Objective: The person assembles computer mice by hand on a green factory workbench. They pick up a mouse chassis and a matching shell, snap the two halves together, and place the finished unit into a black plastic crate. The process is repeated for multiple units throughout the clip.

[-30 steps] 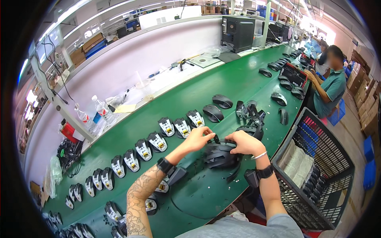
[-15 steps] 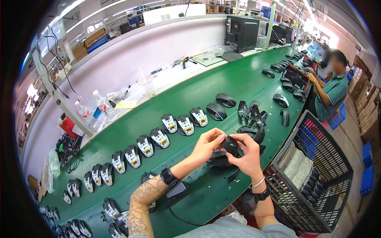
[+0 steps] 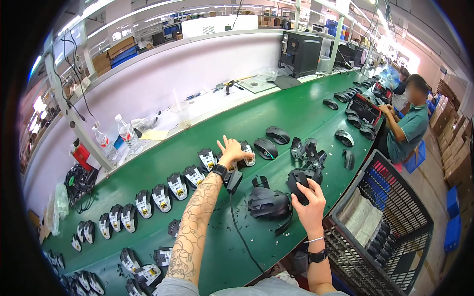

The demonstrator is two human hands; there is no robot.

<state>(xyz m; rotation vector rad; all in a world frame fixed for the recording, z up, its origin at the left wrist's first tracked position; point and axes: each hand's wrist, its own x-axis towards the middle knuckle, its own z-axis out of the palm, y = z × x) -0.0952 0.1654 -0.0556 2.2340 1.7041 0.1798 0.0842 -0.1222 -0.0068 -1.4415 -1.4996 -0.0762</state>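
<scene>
Currently | crate (image 3: pixel 353 251): pale cloth (image 3: pixel 361 217), dark parts (image 3: pixel 382 245) | right hand (image 3: pixel 310 202): black shell (image 3: pixel 298 186)

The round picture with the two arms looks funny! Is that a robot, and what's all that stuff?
No robot here, just a person with two bare hands. A camera worn on the person's head looks down, so we see roughly what they see. Its very wide lens makes straight edges look bent.

On the green table is a row of pale computer-mouse bodies, with a pile of black parts close by.

The left hand has its fingers spread at the pale body at the row's end; I can't tell whether it grips it. The right hand holds a curved black piece.

Farther along sits another person in a green shirt.
</scene>
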